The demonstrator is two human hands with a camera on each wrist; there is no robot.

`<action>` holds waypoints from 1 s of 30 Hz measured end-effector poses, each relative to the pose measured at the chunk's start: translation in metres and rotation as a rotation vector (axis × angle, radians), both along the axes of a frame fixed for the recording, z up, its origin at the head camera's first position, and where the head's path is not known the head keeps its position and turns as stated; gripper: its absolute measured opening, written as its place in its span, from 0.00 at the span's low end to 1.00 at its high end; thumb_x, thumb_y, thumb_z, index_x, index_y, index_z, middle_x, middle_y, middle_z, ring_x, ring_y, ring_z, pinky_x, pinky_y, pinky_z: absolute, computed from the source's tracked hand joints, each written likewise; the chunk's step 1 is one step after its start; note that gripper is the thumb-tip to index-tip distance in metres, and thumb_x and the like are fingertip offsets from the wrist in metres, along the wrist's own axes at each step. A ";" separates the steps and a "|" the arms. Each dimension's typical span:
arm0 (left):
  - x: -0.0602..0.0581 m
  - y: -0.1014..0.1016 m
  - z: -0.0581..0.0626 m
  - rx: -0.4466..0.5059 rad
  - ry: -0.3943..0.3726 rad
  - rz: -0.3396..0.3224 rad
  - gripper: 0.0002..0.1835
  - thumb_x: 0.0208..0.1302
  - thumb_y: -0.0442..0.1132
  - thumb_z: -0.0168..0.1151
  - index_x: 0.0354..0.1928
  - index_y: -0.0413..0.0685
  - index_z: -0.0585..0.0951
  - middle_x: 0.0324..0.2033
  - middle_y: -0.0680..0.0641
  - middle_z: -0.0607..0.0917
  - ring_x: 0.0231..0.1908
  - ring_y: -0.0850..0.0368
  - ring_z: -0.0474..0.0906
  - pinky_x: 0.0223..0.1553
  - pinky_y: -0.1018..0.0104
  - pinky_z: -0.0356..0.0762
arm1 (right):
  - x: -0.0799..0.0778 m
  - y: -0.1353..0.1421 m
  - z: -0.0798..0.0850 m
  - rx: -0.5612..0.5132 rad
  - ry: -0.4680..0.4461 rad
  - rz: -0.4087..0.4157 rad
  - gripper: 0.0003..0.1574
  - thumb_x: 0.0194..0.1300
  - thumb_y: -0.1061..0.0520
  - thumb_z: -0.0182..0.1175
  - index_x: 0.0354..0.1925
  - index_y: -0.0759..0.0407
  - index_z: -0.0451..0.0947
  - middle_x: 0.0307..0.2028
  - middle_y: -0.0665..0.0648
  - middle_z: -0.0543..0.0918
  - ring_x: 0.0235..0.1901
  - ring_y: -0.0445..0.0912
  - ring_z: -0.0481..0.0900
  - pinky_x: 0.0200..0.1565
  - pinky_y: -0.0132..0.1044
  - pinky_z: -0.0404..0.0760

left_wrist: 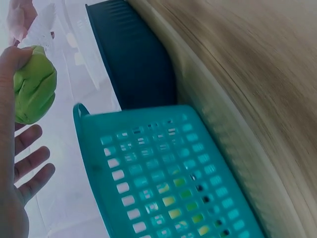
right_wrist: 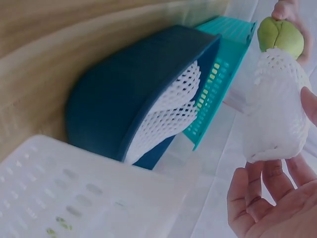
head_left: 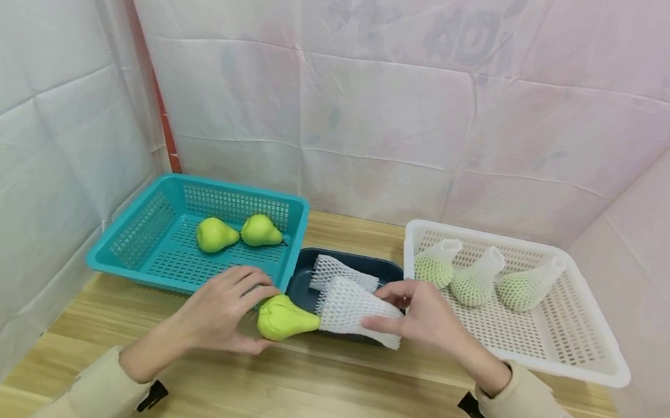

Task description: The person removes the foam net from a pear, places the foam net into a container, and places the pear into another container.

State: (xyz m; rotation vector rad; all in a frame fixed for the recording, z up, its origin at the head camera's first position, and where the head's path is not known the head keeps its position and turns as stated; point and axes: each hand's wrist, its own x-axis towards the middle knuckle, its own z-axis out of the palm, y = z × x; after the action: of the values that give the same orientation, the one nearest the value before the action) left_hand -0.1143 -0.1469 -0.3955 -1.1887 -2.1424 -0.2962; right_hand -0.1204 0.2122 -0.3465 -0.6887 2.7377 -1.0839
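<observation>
My left hand point(head_left: 222, 310) holds a yellow-green pear point(head_left: 280, 319) by its fat end, between thumb and fingers, with the narrow end pointing right. In the left wrist view the thumb lies over the pear point(left_wrist: 37, 89) and the other fingers spread below it. My right hand point(head_left: 425, 314) pinches a white foam net sleeve point(head_left: 350, 308) at its far end. The sleeve's mouth meets the pear's narrow tip. From the right wrist view, the sleeve point(right_wrist: 275, 111) hangs puffed out between thumb and fingers, its upper edge against the pear point(right_wrist: 281, 38).
A dark blue tray point(head_left: 301, 281) with more foam net point(head_left: 342, 274) sits behind the hands. At left, a teal basket point(head_left: 136, 240) holds two bare pears point(head_left: 217, 235). At right, a white basket point(head_left: 583, 337) holds three net-wrapped pears point(head_left: 472, 282). Cloth walls surround the wooden table point(head_left: 311, 401).
</observation>
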 end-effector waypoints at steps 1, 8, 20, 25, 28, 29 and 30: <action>0.000 -0.002 0.000 -0.001 0.000 0.007 0.44 0.27 0.68 0.85 0.46 0.48 0.85 0.42 0.49 0.87 0.45 0.51 0.84 0.45 0.58 0.88 | -0.003 0.000 0.001 0.006 0.009 -0.006 0.15 0.54 0.45 0.82 0.38 0.47 0.91 0.31 0.41 0.90 0.29 0.36 0.76 0.33 0.27 0.76; 0.002 -0.010 0.003 -0.007 -0.013 0.023 0.42 0.31 0.67 0.83 0.47 0.47 0.85 0.43 0.48 0.87 0.46 0.51 0.85 0.48 0.57 0.88 | -0.023 -0.003 0.004 0.034 0.053 -0.039 0.17 0.56 0.44 0.81 0.42 0.47 0.91 0.34 0.42 0.91 0.32 0.38 0.78 0.38 0.30 0.78; 0.002 -0.015 0.002 -0.004 -0.015 0.025 0.42 0.28 0.65 0.85 0.46 0.47 0.85 0.42 0.47 0.87 0.45 0.51 0.84 0.46 0.57 0.88 | -0.054 -0.010 -0.006 0.141 0.121 -0.030 0.17 0.57 0.40 0.79 0.42 0.44 0.92 0.34 0.43 0.91 0.28 0.38 0.75 0.32 0.32 0.74; 0.003 -0.015 0.002 -0.006 -0.013 0.029 0.43 0.27 0.65 0.85 0.46 0.46 0.85 0.43 0.47 0.87 0.45 0.51 0.84 0.46 0.57 0.88 | -0.063 -0.015 -0.011 0.205 0.107 -0.018 0.19 0.59 0.39 0.77 0.42 0.47 0.92 0.30 0.44 0.90 0.25 0.38 0.73 0.29 0.32 0.71; 0.003 -0.015 0.002 -0.007 -0.013 0.032 0.43 0.27 0.65 0.85 0.46 0.47 0.85 0.43 0.47 0.87 0.45 0.50 0.84 0.46 0.56 0.88 | -0.068 -0.016 -0.015 0.230 0.084 -0.003 0.20 0.59 0.39 0.77 0.43 0.49 0.92 0.28 0.44 0.88 0.24 0.38 0.73 0.28 0.32 0.72; 0.002 -0.015 0.002 -0.008 -0.013 0.032 0.43 0.27 0.65 0.85 0.46 0.46 0.85 0.43 0.47 0.87 0.45 0.50 0.84 0.46 0.56 0.88 | -0.069 -0.016 -0.017 0.237 0.080 0.002 0.20 0.60 0.39 0.77 0.43 0.49 0.92 0.28 0.44 0.88 0.24 0.38 0.74 0.28 0.32 0.72; 0.002 -0.015 0.001 -0.009 -0.013 0.031 0.43 0.27 0.65 0.85 0.46 0.46 0.85 0.43 0.47 0.87 0.45 0.50 0.84 0.46 0.56 0.88 | -0.069 -0.015 -0.019 0.242 0.080 0.007 0.20 0.60 0.39 0.77 0.43 0.50 0.92 0.28 0.45 0.88 0.25 0.38 0.74 0.28 0.32 0.73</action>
State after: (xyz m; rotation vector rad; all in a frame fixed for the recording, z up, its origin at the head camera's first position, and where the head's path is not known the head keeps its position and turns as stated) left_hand -0.1121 -0.1616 -0.3941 -1.1602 -2.1737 -0.2812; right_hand -0.1897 0.1969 -0.3650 -0.7182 2.8641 -0.7201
